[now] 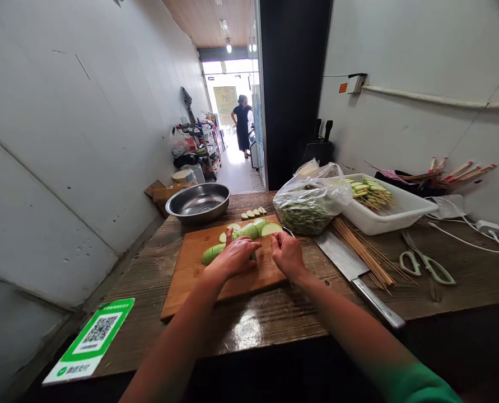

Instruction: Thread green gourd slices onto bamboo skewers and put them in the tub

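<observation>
Pale green zucchini (213, 254), cut into slices, lies in rows on a wooden cutting board (186, 280). My left hand (236, 254) rests over these slices, thumb apart from the outstretched fingers. At the row's right end, a broad zucchini slice (271, 229) faces me by the fingertips of my right hand (288, 254). That hand is closed in a pinch on what looks like a thin bamboo skewer, mostly hidden by the hand. Several half-round slices (253, 213) stand beyond the board. To the right lie a cleaver (341, 254) and a bundle of bamboo skewers (364, 252).
A steel basin (199, 202) stands behind the board. A plastic bag of greens (310, 201) sits beside a white tray (377, 224) of skewered vegetables. Scissors (425, 260) lie at right, a QR-code card (93, 338) at front left. Another person (243, 126) stands far back.
</observation>
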A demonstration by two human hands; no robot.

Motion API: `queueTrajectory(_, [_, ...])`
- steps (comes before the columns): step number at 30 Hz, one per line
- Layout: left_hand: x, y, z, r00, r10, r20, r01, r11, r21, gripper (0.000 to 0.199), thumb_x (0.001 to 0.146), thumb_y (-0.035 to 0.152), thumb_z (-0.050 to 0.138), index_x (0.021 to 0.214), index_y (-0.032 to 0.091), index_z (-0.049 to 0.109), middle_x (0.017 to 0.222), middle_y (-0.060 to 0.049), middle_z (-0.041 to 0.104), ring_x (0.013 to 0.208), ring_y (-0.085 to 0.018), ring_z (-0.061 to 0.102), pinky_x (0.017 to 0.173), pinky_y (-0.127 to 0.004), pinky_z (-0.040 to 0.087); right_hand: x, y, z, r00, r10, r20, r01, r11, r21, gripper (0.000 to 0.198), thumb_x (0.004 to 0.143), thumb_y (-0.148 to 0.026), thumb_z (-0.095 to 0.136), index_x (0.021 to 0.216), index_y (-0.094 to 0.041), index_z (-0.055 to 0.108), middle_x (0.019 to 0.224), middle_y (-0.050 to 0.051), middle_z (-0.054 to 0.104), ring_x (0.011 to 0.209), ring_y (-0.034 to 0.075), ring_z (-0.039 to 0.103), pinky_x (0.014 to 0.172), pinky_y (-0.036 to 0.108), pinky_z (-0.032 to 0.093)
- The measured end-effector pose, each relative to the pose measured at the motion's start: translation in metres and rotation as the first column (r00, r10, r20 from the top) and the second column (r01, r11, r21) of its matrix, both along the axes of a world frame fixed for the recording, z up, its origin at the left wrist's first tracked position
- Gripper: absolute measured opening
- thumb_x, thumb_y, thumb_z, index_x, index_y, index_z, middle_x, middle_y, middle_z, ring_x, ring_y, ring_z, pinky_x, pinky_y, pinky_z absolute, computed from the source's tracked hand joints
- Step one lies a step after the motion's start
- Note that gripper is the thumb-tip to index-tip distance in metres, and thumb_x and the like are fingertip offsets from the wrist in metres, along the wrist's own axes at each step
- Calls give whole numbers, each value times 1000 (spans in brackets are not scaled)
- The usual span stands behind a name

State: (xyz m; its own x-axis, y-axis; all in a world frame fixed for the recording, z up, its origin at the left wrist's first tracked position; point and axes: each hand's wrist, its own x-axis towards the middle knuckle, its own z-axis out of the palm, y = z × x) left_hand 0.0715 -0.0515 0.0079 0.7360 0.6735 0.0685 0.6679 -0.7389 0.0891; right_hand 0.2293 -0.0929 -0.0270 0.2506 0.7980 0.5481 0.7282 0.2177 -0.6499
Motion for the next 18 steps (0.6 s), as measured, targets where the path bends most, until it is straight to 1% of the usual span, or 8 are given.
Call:
queueTrajectory(3, [5,5,5,998,-13,69,15,1000,-23,24,79,27,51,99,22,64,99,-6,65,95,-19,57,93,-33,33,-1,-1,1,1000,-4,-8,4,1000,15,20,83,-23,41,73,-17,57,67,4,63,60,14,56,57,22,35])
queueTrajectory(5, [6,9,2,992,20,124,-18,1000,-19,25,83,29,44,93,20,65,97,-6,66,90,-18,58,84,-29,39,-2,-2,3,1000,-9,-29,10,1000,24,21,84,-24,40,72,-17,57,66,4,63,59,14,56,58,22,36])
queueTrajectory(6, [6,11,0,991,25,129,-23,1000,-15,25,84,30,44,93,20,65,97,-6,66,88,-18,59,81,-28,40,-2,-2,3,999,-9,-39,10,1000,30,22,84,-25,40,72,-17,57,66,4,63,59,14,56,58,22,36])
queueTrajectory(8, [6,13,-5,996,2,86,-2,1000,-6,24,81,32,50,97,21,64,98,-6,66,89,-20,58,80,-28,40,-2,-3,4,999,-14,-50,16,999,40,22,84,-26,40,72,-17,57,66,4,63,59,14,56,58,22,36])
queueTrajectory(10, [6,13,-10,999,-26,30,26,1000,9,26,79,30,53,101,22,62,99,-6,65,92,-21,57,82,-30,39,-2,-3,4,998,-17,-59,20,999,45,22,84,-26,40,72,-17,57,65,4,63,59,14,55,58,22,36])
queueTrajectory(12, [10,12,-14,1000,-12,-6,13,999,48,23,81,25,49,100,20,62,98,-7,65,93,-21,57,84,-32,38,-1,-2,4,997,-24,-70,27,999,44,21,84,-25,40,72,-17,57,63,3,62,58,14,55,57,22,37])
queueTrajectory(15, [20,9,-18,997,39,-64,-31,993,117,23,83,18,43,93,16,63,89,-11,64,89,-24,57,81,-35,38,0,-1,4,996,-22,-87,25,999,44,21,83,-25,40,73,-17,57,62,3,61,56,14,54,56,22,37])
queueTrajectory(18, [28,11,-18,997,38,-61,-30,991,128,26,83,18,42,101,16,61,84,-12,62,84,-24,56,76,-35,39,1,-2,5,994,-8,-105,13,999,53,22,83,-26,41,73,-16,57,61,3,61,55,14,54,55,22,37])
